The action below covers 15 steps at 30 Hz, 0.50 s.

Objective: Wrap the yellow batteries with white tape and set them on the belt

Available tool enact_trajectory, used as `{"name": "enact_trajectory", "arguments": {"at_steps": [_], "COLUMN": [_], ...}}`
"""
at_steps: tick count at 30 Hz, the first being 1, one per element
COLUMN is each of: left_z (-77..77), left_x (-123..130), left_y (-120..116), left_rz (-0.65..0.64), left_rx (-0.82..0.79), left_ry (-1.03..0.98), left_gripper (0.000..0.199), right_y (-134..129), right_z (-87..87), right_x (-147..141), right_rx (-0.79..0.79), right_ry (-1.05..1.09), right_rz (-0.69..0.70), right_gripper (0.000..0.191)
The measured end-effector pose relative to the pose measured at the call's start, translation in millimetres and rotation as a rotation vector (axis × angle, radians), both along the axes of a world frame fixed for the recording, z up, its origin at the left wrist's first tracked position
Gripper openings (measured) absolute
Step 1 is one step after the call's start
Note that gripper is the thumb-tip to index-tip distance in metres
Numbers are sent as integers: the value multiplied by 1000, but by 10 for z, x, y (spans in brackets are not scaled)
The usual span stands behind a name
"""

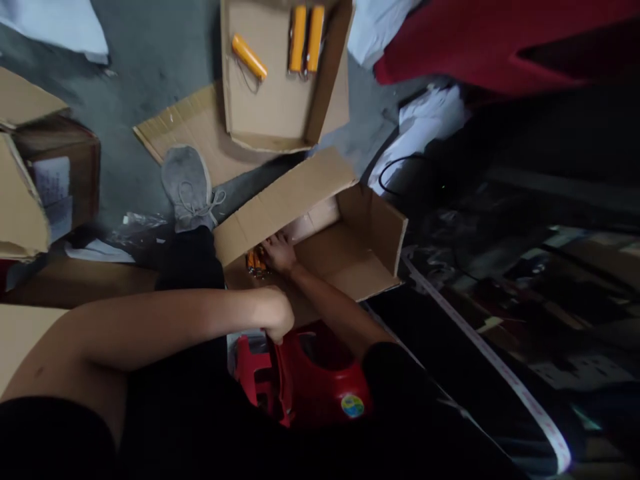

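Much of the upper left is taken up by the grey floor [165, 33]. The upper right corner is filled by a red sheet [460, 43], by which crumpled white material [433, 117] is seen. In the middle, an open box [345, 257] is set at a slant, with one long flap [295, 200] stretched across its far side. A second box [23, 193] is cut off by the left edge. Beyond the open box, a shallow tray [273, 110] is placed partly over flat cardboard [175, 127]. A red plastic stool [325, 377] is partly hidden below the arms, and a long white strip [493, 363] is seen at lower right. A grey shoe [185, 180] is planted left of the open box.

The left hand [277, 315] is curled just above the stool's edge; whether anything is grasped in it cannot be told. The right hand [280, 253] is lowered into the open box, its fingers bent beside a small bunch of orange cylinders [257, 263]; whether these are gripped or only touched cannot be told. Three more cylinders [297, 40] are held in the tray, two laid side by side and one tilted apart. The stool is marked by a round sticker [353, 405].
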State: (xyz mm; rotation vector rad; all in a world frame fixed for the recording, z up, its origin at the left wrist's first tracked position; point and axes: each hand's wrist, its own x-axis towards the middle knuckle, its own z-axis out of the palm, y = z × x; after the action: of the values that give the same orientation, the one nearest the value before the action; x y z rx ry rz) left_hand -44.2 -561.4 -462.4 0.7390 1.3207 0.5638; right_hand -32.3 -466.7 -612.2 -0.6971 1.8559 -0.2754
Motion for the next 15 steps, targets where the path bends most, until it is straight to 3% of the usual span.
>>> {"name": "enact_trajectory", "arguments": {"at_steps": [2, 4, 6, 8, 10, 12, 15], "left_z": [-28, -66, -102, -131, -156, -186, -240], "left_x": [9, -9, -53, -104, -131, -98, 104], "left_y": [40, 77, 93, 87, 72, 70, 128], "left_rz": [-18, 10, 22, -6, -1, 34, 48], "left_rx": [-1, -25, -48, -41, -29, -29, -6], "left_ry": [2, 20, 47, 65, 76, 65, -10], "left_gripper": [20, 20, 22, 22, 23, 23, 21], "right_y": [324, 522, 487, 241, -49, -195, -13], "right_z": [299, 556, 698, 718, 670, 619, 592], "right_x": [-142, -377, -744, -1192, -1572, -1710, -1366], "right_rx": [-1, -120, -300, -395, -363, -315, -273], "right_ry": [18, -43, -166, -231, -165, -10, 190], "right_rz": [-81, -336, -664, -874, -935, -930, -856], "right_gripper": [46, 57, 68, 77, 79, 79, 65]}}
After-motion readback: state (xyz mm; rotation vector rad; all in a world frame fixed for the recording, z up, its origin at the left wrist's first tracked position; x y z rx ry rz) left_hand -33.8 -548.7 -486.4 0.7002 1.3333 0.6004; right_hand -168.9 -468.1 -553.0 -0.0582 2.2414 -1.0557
